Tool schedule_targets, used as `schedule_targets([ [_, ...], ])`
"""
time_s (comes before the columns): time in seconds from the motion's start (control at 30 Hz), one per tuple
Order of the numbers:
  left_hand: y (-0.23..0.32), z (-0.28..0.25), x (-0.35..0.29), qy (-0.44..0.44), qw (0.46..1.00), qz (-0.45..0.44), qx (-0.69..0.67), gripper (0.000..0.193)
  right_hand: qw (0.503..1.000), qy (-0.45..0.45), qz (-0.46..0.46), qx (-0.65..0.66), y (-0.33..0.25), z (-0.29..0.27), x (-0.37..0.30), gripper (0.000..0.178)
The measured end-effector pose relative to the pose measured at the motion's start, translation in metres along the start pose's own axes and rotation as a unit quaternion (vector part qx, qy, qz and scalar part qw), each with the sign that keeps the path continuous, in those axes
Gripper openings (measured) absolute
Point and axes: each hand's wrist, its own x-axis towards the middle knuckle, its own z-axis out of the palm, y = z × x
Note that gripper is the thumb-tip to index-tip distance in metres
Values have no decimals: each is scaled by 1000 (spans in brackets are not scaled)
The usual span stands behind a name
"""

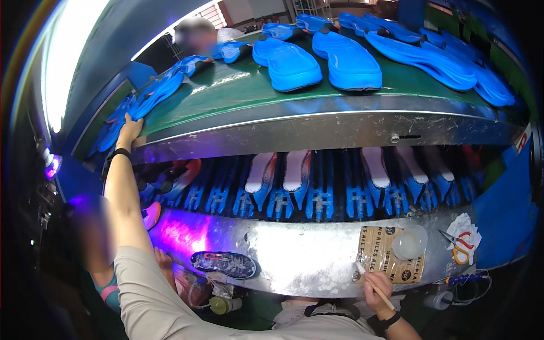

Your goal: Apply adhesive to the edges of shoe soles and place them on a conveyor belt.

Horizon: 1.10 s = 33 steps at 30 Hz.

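My left arm stretches to the far left. There my left hand (131, 131) has its fingers at the edge of a blue shoe sole (158, 90) on the green belt (221, 90) and appears to grip it; part of the fingers is hidden. Low on the right, my right hand (378, 290) is closed round a brush (386, 298) with a wooden handle. Its pale tip points up-left, at the edge of a printed brown sheet (374, 249). A translucent cup (409, 242) with whitish contents stands on that sheet.
More blue soles (345, 59) lie along the upper belt. Below it, shoe uppers (296, 170) sit on a rack of blue holders. The metal ledge (300, 249) bears a dark sole-shaped piece (224, 264) and orange-handled scissors (462, 245) on white paper. Another person (93, 238) is close on my left.
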Motion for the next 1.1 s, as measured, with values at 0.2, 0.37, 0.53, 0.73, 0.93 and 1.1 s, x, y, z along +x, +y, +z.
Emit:
schedule_targets([
  [0.2, -12, -6, -12, 70, 989, 81, -99, 67, 1000, 5, -19, 10, -5, -1, 3, 26],
  [0.37, 0, -29, -65, 163, 962, 60, -212, 52, 1000, -4, -17, 22, -6, -2, 3, 27],
  [0.53, 9, -24, -148, 191, 721, -1, -667, 31, 999, 8, -25, 30, -6, -1, 0, 23],
  [0.73, 29, -24, -291, 120, 578, 86, -802, 12, 995, -27, 55, 76, -10, -3, 1, 20],
  [0.93, 95, 4, -481, -144, 546, 77, -822, 40, 996, 56, 51, 41, -16, -55, 31, 19],
  [1.1, 115, 54, -590, -467, 422, -77, -773, 58, 992, 75, 93, -32, -15, -115, 79, 16],
])
